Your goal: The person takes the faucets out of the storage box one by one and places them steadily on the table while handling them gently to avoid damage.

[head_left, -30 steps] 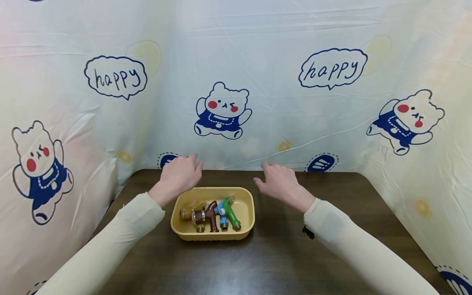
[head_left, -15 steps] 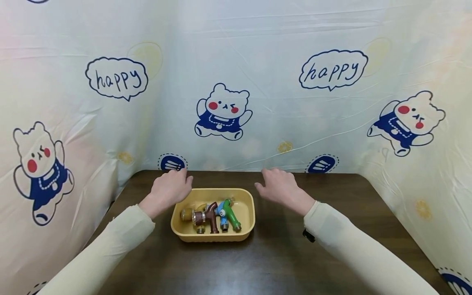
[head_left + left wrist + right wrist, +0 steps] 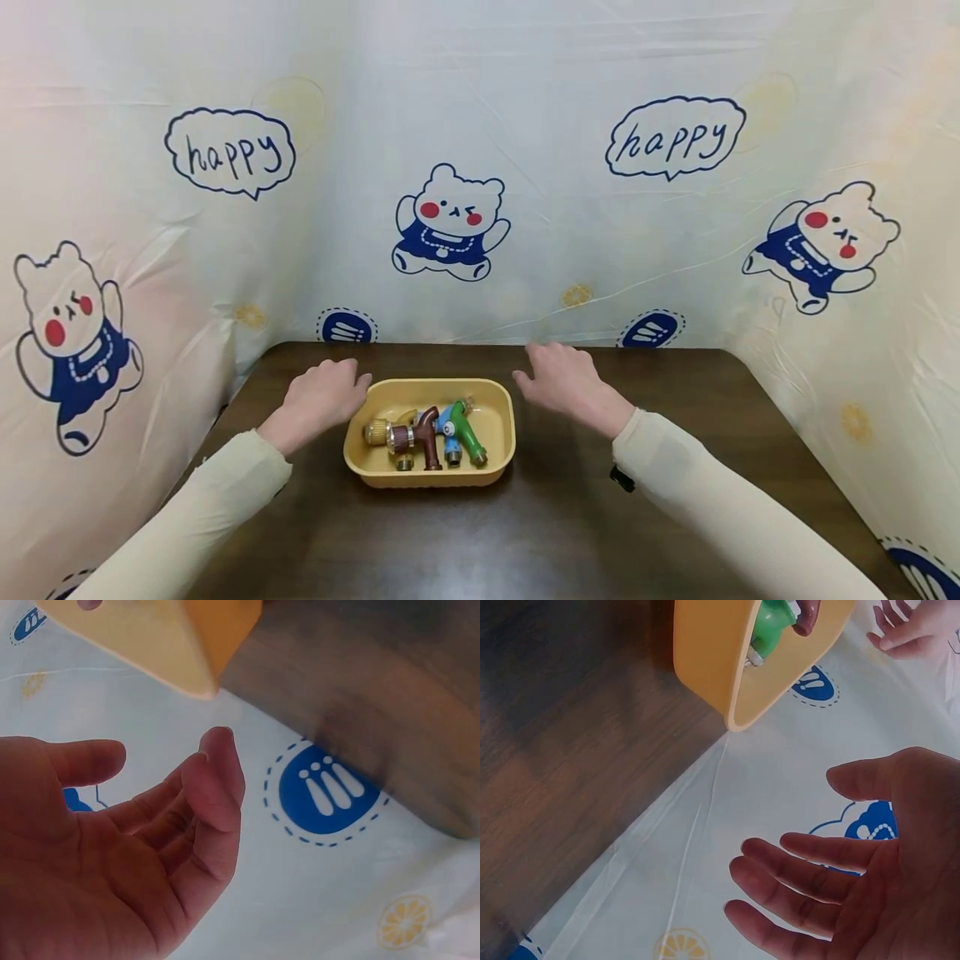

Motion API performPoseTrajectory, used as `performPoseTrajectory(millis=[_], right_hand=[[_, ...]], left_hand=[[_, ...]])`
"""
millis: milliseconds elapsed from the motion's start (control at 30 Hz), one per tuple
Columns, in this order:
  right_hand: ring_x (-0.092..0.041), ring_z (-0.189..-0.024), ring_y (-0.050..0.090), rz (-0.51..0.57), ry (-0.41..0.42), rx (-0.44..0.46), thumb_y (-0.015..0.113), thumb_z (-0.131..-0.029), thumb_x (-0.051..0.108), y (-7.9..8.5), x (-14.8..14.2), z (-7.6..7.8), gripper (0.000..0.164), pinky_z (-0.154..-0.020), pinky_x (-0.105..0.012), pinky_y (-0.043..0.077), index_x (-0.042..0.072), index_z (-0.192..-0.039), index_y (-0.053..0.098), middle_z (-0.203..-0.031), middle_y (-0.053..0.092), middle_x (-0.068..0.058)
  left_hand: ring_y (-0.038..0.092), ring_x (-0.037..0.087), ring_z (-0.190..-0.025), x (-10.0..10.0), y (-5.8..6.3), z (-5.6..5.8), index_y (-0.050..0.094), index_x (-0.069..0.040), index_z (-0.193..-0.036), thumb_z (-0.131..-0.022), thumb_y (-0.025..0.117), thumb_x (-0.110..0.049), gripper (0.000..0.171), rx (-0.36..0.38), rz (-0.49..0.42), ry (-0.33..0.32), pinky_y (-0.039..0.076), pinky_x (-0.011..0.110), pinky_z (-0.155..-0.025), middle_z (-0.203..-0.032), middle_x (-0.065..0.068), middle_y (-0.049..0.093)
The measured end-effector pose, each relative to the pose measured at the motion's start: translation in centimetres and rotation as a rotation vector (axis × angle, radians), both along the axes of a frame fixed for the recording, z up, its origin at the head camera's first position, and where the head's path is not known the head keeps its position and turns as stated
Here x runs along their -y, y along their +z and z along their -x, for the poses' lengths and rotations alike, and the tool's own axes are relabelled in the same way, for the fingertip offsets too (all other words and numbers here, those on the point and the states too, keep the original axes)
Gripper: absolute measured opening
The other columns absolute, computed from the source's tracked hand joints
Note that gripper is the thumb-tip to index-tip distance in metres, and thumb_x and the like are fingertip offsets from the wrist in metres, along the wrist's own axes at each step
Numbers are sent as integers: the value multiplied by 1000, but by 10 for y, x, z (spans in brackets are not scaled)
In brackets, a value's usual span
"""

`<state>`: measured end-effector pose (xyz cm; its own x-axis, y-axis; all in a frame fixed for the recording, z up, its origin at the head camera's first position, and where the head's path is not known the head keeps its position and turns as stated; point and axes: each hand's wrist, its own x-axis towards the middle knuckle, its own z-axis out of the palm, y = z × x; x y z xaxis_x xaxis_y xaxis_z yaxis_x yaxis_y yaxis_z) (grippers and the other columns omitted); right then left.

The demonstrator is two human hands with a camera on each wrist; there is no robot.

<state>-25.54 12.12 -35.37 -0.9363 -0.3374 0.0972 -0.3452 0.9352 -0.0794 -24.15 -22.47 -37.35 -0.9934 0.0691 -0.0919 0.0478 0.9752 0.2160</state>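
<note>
A yellow tray [image 3: 431, 481] stands on the table and holds several small faucets. Among them are a brown faucet [image 3: 428, 437], a green faucet [image 3: 469, 437], a blue one [image 3: 453, 451] partly under the green, and a yellow one [image 3: 378, 431] partly behind the brown. My left hand [image 3: 321, 398] hovers by the tray's left rim with loosely bent fingers and holds nothing. On the other side, my right hand [image 3: 564, 382] is held above the table, right of the tray; its palm [image 3: 885, 900] and relaxed fingers hold nothing in the right wrist view.
The dark wooden table [image 3: 465, 542] has rounded far corners. A pale curtain [image 3: 555, 208] printed with bears and "happy" bubbles surrounds it at the back and sides. A small black object [image 3: 622, 478] sits under the right sleeve near the wrist.
My left hand has moved left and toward me, from above the tray's back left corner to beside its left rim. The right hand has lowered slightly. The faucets lie as before.
</note>
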Motion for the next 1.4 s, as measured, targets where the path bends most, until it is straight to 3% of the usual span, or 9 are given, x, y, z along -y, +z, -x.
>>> performPoseTrajectory(millis=[167, 333, 633, 1000, 1167, 1400], right_hand=[[-32, -82, 70, -8, -1, -13, 64, -102, 41, 1, 2, 1, 39, -60, -49, 57, 4, -112, 68, -96, 71, -14], [-35, -85, 72, -11, 0, -20, 64, -101, 41, -1, -1, 0, 39, -62, -52, 58, 5, -113, 68, -98, 72, -15], [-33, -82, 70, 8, 0, -9, 64, -102, 41, 1, -1, 2, 40, -62, -50, 58, 4, -115, 67, -97, 71, -14], [-36, -93, 71, 27, -13, 9, 62, -102, 42, 5, -4, -1, 42, -69, -53, 59, 4, -119, 67, -106, 71, -16], [-35, -90, 71, 29, -8, 9, 63, -102, 41, 5, -5, -1, 39, -67, -52, 59, 4, -115, 67, -103, 71, -15], [-35, -85, 71, 12, -2, 10, 63, -102, 40, 1, -3, -3, 38, -65, -53, 58, 4, -113, 68, -98, 72, -15]], left_hand=[[58, 29, -71, 7, -10, -5, 62, 9, -114, -108, 48, -31, 43, 54, -1, -10, 48, 41, -56, -83, 13, 58], [57, 28, -67, 9, -19, -11, 61, 3, -97, -107, 48, -29, 36, 43, 12, -33, 48, 43, -56, -79, 12, 57], [54, 25, -61, 8, -31, -23, 57, -5, -82, -104, 51, -21, 28, 16, -51, -24, 43, 39, -51, -71, 9, 53], [56, 20, -52, 13, -36, -22, 61, -3, -89, -107, 49, -24, 29, 201, -153, 28, 43, 31, -47, -68, 10, 59], [56, 17, -48, 13, -40, -22, 60, -4, -86, -105, 49, -20, 27, 197, -211, 14, 43, 29, -45, -63, 8, 60], [57, 17, -46, 10, -46, -20, 59, -2, -88, -101, 50, -11, 19, 179, -227, 3, 43, 27, -42, -63, 10, 60]])
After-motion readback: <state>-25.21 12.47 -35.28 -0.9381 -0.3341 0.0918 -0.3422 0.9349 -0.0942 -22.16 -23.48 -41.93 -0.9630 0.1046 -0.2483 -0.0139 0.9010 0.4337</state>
